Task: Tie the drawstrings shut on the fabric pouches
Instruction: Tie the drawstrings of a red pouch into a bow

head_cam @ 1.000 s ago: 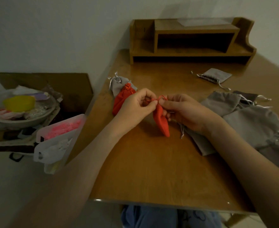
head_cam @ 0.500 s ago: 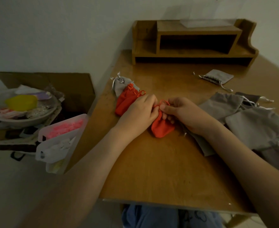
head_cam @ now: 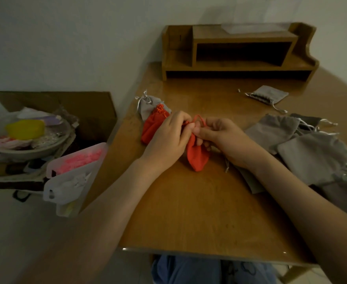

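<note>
The tabletop (head_cam: 189,212) is varnished wood, smooth and glossy, with small glints along its near edge. The shelf unit (head_cam: 240,67) at the far edge is wood too, with a duller finish. The red pouch (head_cam: 197,158) at mid-table is matt cloth with a thin cord (head_cam: 199,117). The grey pouches (head_cam: 316,156) by the right edge look soft and suede-like, and their silver cords (head_cam: 332,122) are shiny. Off the left edge stands a bin (head_cam: 74,173) of frosted translucent plastic.
</note>
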A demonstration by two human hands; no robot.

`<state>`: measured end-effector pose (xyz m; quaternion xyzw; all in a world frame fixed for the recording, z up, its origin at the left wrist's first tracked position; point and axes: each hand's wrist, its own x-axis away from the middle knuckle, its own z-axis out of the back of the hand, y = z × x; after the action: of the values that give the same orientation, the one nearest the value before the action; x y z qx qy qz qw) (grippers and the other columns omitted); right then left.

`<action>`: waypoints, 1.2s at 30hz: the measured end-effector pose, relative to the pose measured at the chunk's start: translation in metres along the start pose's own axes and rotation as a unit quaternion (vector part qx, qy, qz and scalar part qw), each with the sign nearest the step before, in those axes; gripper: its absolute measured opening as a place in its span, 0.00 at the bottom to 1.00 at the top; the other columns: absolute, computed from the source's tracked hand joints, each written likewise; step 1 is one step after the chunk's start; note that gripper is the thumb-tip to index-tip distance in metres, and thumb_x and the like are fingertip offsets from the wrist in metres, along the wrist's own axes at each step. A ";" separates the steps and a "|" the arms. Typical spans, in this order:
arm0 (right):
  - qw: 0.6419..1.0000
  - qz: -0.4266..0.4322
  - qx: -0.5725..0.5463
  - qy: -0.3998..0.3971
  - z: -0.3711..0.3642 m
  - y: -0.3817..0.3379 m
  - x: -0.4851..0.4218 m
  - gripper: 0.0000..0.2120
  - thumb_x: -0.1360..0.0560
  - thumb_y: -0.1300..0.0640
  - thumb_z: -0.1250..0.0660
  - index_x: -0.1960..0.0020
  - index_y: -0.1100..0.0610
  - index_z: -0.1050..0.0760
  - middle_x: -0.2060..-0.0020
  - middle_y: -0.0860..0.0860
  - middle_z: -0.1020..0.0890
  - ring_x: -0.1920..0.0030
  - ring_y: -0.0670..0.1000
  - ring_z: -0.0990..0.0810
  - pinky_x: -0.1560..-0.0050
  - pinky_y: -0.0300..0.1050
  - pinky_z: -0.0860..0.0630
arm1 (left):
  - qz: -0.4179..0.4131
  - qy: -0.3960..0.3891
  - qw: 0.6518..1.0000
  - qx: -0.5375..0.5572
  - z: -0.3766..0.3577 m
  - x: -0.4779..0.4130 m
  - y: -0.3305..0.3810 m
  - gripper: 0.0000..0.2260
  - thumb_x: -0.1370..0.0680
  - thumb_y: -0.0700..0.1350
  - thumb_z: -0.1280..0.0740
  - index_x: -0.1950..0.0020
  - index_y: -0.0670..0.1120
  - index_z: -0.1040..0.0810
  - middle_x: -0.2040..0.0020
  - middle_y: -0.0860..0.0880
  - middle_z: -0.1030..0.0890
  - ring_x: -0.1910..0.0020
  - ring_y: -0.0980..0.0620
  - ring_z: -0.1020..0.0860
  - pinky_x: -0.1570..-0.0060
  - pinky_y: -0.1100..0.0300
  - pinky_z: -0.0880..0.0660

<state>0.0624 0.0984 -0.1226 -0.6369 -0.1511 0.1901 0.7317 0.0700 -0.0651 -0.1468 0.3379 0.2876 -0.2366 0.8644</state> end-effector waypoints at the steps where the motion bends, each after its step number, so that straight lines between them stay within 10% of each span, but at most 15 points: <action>1: 1.000 0.002 -0.003 -0.011 0.001 0.000 0.000 0.03 0.22 0.60 0.37 0.53 0.60 0.26 0.70 0.48 0.23 0.68 0.46 0.29 0.65 0.38 0.32 | 0.015 -0.009 1.000 0.025 0.000 0.000 0.000 0.04 0.20 0.41 0.38 0.50 0.40 0.27 0.57 0.53 0.28 0.60 0.62 0.31 0.56 0.75 0.34; 8: 0.994 0.012 -0.088 -0.066 0.008 0.001 -0.002 0.04 0.24 0.61 0.38 0.56 0.61 0.26 0.70 0.50 0.24 0.71 0.45 0.29 0.68 0.34 0.32 | 0.125 -0.057 0.966 0.217 0.000 -0.001 0.001 0.05 0.20 0.43 0.39 0.55 0.49 0.28 0.61 0.54 0.24 0.61 0.63 0.25 0.57 0.68 0.30; 14: 0.978 0.018 -0.165 -0.125 0.014 0.006 -0.004 0.06 0.23 0.58 0.38 0.57 0.59 0.26 0.70 0.48 0.25 0.70 0.43 0.29 0.65 0.35 0.32 | 0.240 -0.127 0.804 0.529 0.008 -0.007 0.008 0.07 0.23 0.42 0.40 0.53 0.39 0.27 0.62 0.41 0.19 0.59 0.43 0.19 0.56 0.54 0.23; 18: 0.971 0.020 -0.185 -0.154 0.016 0.008 -0.005 0.13 0.27 0.54 0.34 0.50 0.63 0.28 0.70 0.46 0.24 0.69 0.43 0.28 0.61 0.38 0.33 | 0.250 -0.150 0.765 0.575 0.013 -0.009 0.010 0.07 0.24 0.42 0.39 0.50 0.38 0.28 0.60 0.41 0.18 0.59 0.45 0.17 0.57 0.57 0.22; 26: 0.977 0.008 -0.155 -0.144 0.019 0.008 -0.004 0.07 0.27 0.57 0.34 0.56 0.62 0.28 0.70 0.49 0.25 0.71 0.43 0.29 0.65 0.35 0.32 | 0.232 -0.140 0.867 0.418 0.006 -0.007 0.003 0.02 0.26 0.44 0.33 0.57 0.47 0.24 0.58 0.35 0.21 0.55 0.42 0.22 0.50 0.51 0.25; 30: 0.989 -0.008 -0.090 -0.114 0.019 0.006 -0.001 0.07 0.23 0.63 0.40 0.59 0.60 0.27 0.72 0.49 0.25 0.71 0.45 0.29 0.67 0.34 0.32 | 0.194 -0.102 0.940 0.262 0.003 -0.003 0.002 0.07 0.25 0.43 0.34 0.61 0.54 0.26 0.65 0.56 0.24 0.63 0.58 0.27 0.60 0.64 0.29; 36: 0.997 0.010 -0.067 -0.045 0.010 0.001 0.000 0.08 0.23 0.54 0.38 0.53 0.59 0.27 0.66 0.51 0.24 0.66 0.49 0.25 0.63 0.38 0.28 | 0.169 -0.068 0.957 0.226 0.005 -0.003 0.006 0.09 0.21 0.48 0.36 0.61 0.55 0.26 0.68 0.59 0.23 0.66 0.61 0.26 0.63 0.62 0.30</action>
<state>0.0578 0.1069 -0.1221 -0.6766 -0.1898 0.2148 0.6782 0.0737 -0.0641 -0.1392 0.5513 0.1062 -0.1683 0.8102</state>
